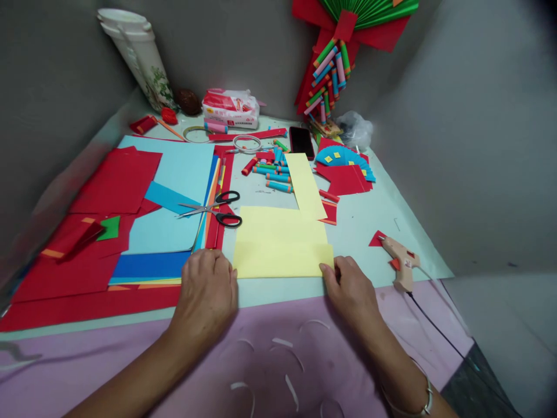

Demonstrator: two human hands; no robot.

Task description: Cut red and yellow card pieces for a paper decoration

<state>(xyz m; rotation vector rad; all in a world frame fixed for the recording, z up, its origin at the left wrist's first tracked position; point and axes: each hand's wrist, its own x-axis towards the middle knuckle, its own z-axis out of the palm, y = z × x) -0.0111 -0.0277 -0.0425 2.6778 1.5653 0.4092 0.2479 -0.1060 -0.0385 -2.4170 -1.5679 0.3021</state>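
while both hands bear on the near corners of the folded yellow sheet (281, 229), note the following hazards, judged with the sheet's centre as the clock face. uneven pull between the left hand (209, 284) at eight o'clock and the right hand (349, 285) at four o'clock could skew the near flap and set a crooked crease. the yellow strip (302, 183) at one o'clock overlaps the sheet's far right corner; a sudden shift of the sheet could drag it along. the scissors (211, 209), between nine and ten o'clock, lie open close to the sheet's left edge; a careless sweep of the left hand could strike the blades. the glue gun (401, 261), just past three o'clock, could mark paper if its cord (435, 325) is snagged by the right arm.

grip state: narrow on both sides, each thumb at a near corner; fingers beneath the paper cannot be seen. sheet position: flat on the table (274, 293), between the hands, extending toward twelve o'clock from the thumbs.
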